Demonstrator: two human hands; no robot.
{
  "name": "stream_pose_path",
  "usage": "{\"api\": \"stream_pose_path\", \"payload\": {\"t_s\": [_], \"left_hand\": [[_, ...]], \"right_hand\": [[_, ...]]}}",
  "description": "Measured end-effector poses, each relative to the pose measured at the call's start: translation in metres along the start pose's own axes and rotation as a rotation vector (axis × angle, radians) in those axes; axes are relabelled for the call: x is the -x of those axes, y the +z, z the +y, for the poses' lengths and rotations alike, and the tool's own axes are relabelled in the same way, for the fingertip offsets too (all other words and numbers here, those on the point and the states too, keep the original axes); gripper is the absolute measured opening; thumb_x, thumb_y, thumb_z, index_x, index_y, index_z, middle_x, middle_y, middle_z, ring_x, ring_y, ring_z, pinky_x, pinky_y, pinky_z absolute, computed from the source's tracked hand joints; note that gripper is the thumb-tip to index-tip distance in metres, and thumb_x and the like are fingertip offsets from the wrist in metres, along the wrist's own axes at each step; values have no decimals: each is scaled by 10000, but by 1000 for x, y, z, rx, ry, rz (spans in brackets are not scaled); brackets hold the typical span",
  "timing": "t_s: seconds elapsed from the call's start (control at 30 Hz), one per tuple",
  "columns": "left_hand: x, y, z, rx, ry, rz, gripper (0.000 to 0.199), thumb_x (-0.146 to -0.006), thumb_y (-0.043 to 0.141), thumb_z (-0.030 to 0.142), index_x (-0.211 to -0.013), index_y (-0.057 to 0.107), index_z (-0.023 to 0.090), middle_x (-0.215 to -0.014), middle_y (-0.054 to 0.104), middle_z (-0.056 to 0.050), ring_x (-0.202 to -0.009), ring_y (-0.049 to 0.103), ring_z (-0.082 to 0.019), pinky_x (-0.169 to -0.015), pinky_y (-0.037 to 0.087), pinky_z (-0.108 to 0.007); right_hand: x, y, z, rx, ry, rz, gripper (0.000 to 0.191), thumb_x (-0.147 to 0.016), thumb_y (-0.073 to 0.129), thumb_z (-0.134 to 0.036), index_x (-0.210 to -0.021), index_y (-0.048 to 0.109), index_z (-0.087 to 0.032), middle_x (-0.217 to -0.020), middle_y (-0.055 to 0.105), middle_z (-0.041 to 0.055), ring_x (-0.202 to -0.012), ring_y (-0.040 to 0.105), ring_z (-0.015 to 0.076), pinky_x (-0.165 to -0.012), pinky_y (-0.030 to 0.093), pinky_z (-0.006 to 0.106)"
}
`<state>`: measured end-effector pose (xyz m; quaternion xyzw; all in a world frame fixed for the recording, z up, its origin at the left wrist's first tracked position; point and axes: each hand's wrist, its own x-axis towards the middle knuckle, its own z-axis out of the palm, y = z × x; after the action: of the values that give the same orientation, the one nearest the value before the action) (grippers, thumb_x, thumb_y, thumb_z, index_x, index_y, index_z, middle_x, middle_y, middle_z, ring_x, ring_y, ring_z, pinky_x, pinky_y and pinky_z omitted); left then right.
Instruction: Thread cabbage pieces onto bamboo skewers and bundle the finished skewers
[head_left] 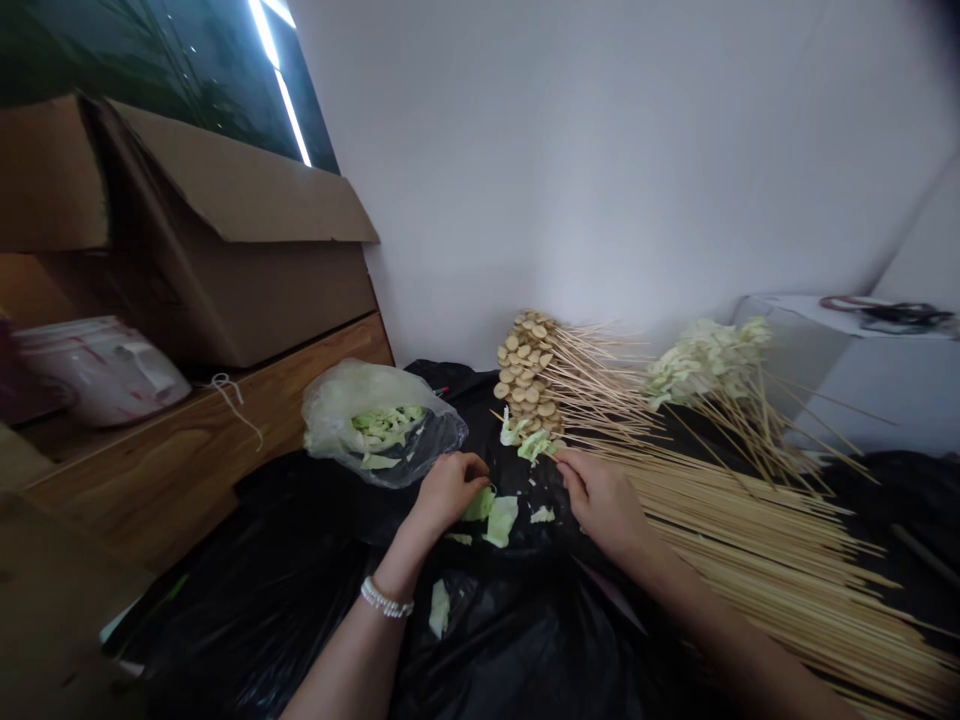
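Observation:
My right hand (pixel 600 495) is closed on a wooden skewer, with its pointed end sticking out to the left. Pale green cabbage pieces (pixel 534 445) are threaded along that skewer. To the left, my left hand (pixel 451 487), with a white beaded bracelet at the wrist, has its fingers curled in a pinch at a cabbage leaf (pixel 478 505); the fingertips are partly hidden. More loose cabbage pieces (pixel 501 521) lie on black plastic (pixel 525 620) between and below the hands. A clear plastic bag (pixel 330 410) of cut cabbage sits open just beyond my left hand.
Bare wooden skewers (pixel 780 560) lie in a wide layer at right. Behind are skewers with round tan slices (pixel 529 370) and skewers of cabbage (pixel 709 360). A cardboard box (pixel 277 300) and a whitish tub (pixel 105 370) stand at left; a white box (pixel 847 380) is at right.

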<state>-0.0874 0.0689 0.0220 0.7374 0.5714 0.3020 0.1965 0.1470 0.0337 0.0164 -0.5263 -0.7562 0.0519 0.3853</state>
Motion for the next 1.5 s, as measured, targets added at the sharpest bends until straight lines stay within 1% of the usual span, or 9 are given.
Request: {"api": "stream_pose_path", "payload": {"t_s": [0.2,0.4,0.5,0.73,0.87,0.93,1.07,1.27,1.5], "left_hand": [[4,0,-3,-95,-57,-84,219,-641,686,243,-851,747,253,-839,730,-56,-740,635,-224,-649,389,-273],[6,-5,3,-189,-116,-24,216,-679,684,393,-801,724,219,-802,702,-79,-758,635,-241,-640,376,-280],[5,-9,4,-256,-178,-131,296,-677,684,433,-888,718,226,-809,711,-58,-751,641,-230,-623,377,-272],[2,-11,-2,-180,-76,-226,472,-628,720,274,-1094,681,211,-810,702,-17,-757,641,-199,-650,431,-262],[-2,-8,-1,30,-39,-45,507,-584,751,246,-1083,694,176,-897,681,-58,-698,627,-177,-654,477,-277],[-5,-6,-2,150,-36,75,396,-578,764,271,-957,723,163,-946,672,-79,-691,629,-170,-659,494,-285],[-10,-1,-5,347,-30,206,193,-629,742,312,-710,666,153,-789,670,-52,-685,624,-166,-652,488,-274],[-11,10,0,821,-179,251,366,-639,757,417,-795,531,174,-640,642,9,-571,597,-137,-547,481,-246],[-10,9,7,1177,-207,338,414,-589,821,340,-899,636,137,-801,708,-22,-704,643,-113,-690,509,-230]], "right_hand": [[1,1,-1,3,5,-32,278,-923,415,-213,-1015,678,-219,-981,722,46,-884,646,202,-818,447,307],[1,0,-1,22,5,-32,283,-922,418,-209,-1024,682,-221,-987,724,48,-896,644,203,-816,443,307],[1,1,-1,31,5,-21,278,-919,426,-211,-1026,683,-218,-971,726,45,-875,646,207,-801,446,308],[2,2,-1,16,2,-10,275,-917,430,-210,-1025,683,-209,-974,727,46,-876,650,212,-793,447,309],[0,0,0,-18,2,-13,262,-912,433,-212,-991,683,-216,-904,726,38,-801,651,192,-750,449,293],[-1,-1,1,-28,7,-2,261,-910,432,-217,-979,684,-214,-868,721,39,-766,645,186,-730,449,291],[-2,-3,2,-41,9,23,259,-907,437,-223,-967,688,-215,-825,717,36,-757,646,188,-733,447,297],[-3,-5,-1,-101,-17,15,259,-903,449,-232,-972,697,-207,-814,725,35,-734,656,179,-709,457,288],[-2,-7,-2,-131,-65,-47,262,-899,461,-229,-992,706,-232,-937,740,26,-835,669,177,-776,470,287]]}}
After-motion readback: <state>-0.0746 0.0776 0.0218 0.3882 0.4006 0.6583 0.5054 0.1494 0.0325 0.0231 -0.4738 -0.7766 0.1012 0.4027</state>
